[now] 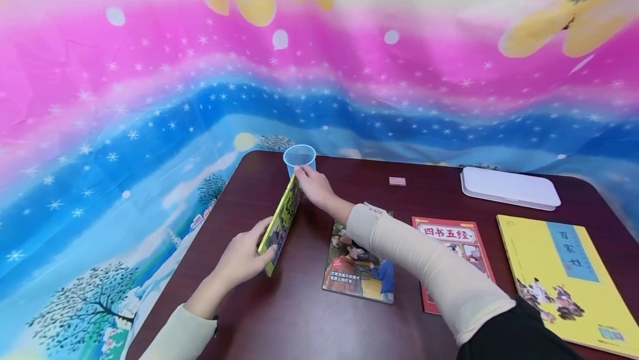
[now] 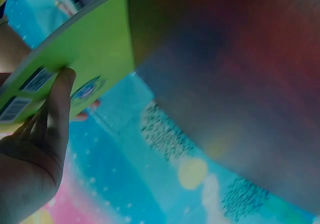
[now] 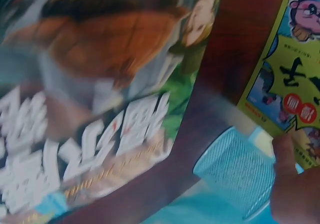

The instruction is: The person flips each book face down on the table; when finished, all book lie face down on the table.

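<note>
We find the green book (image 1: 283, 221) in both hands, on edge above the 9 o'clock part of the table (image 1: 319, 326), its length running from 7 to 1 o'clock. We cannot tell whether its lower edge touches the wood. The left hand (image 1: 242, 254) grips the 7 o'clock end, with digits on both covers. The right hand (image 1: 317, 187) pinches the upper corner at the 1 o'clock end. In the left wrist view we see a plain green back with barcodes and a round emblem; in the right wrist view, a front cover with cartoon figures.

Just beyond the right hand, at 12 o'clock from the book, stands a blue cup (image 1: 300, 156); we cannot tell whether the fingers touch it. At 4 o'clock from the book we note a dark book (image 1: 355, 279) lying flat, partly under the line of the right sleeve (image 1: 429, 263). At 3 o'clock from that lies a red book (image 1: 446, 232), then a yellow book (image 1: 554, 271). A pink block (image 1: 397, 181) lies at 12 o'clock from the gap between the dark and red books. A white case (image 1: 510, 187) lies at 3 o'clock from the block. A snowflake backdrop (image 1: 349, 71) hangs behind.
</note>
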